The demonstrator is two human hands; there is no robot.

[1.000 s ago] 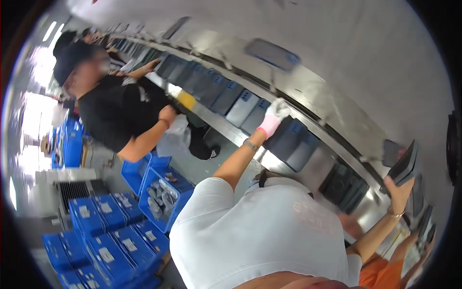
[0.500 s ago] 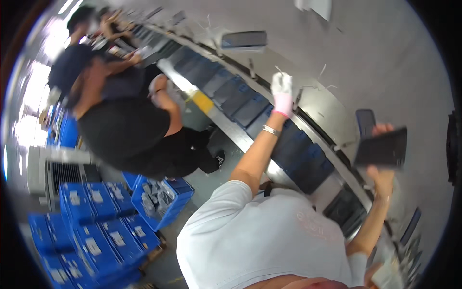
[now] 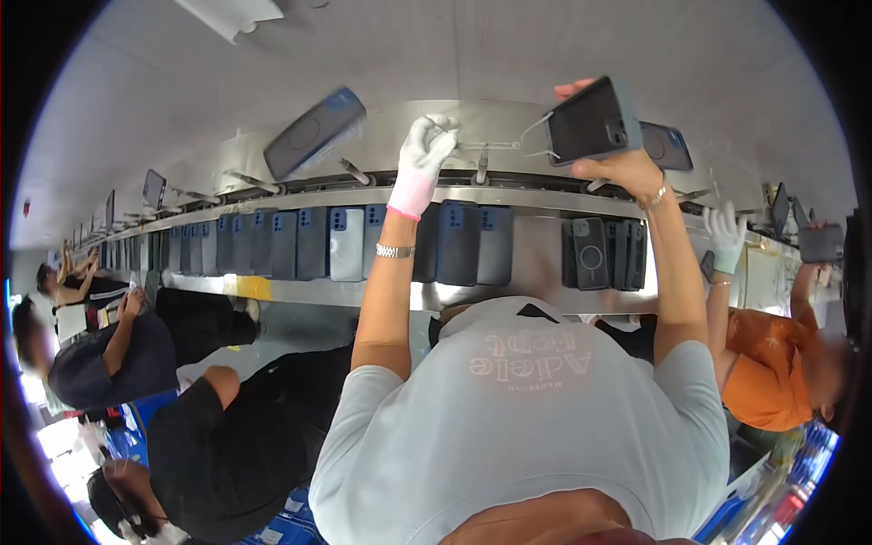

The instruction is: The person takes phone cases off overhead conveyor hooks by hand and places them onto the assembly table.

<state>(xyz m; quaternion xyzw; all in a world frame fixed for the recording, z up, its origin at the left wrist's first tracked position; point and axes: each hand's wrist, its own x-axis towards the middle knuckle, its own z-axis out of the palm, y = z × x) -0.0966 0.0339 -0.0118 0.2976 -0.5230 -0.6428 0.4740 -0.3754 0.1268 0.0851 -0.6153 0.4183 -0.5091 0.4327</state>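
My left hand (image 3: 427,150), in a white glove with a pink cuff, is raised over the rail with its fingers curled together. A thin white forked holder (image 3: 490,145) meets the fingertips; what they pinch, if anything, I cannot make out. My bare right hand (image 3: 627,170) grips a dark phone case (image 3: 590,123) by its edges, thumb below and fingers above. White wire prongs (image 3: 538,136) stand at the case's left edge; whether they touch it I cannot tell. Behind the right wrist another phone case (image 3: 668,145) sits tilted, and a blue-edged case (image 3: 313,133) leans on a holder to the left.
Several dark phone cases (image 3: 312,243) line the metal ledge below the rail (image 3: 363,195). Ring-marked cases (image 3: 590,254) lie overlapping at right. Co-workers stand close on both sides: one in black (image 3: 245,436) at left, one in orange (image 3: 767,368) at right with a gloved hand.
The whole view has swung round, so the rail now runs across the picture. My right hand has brought the phone case up near the white prongs, closer to my left hand.
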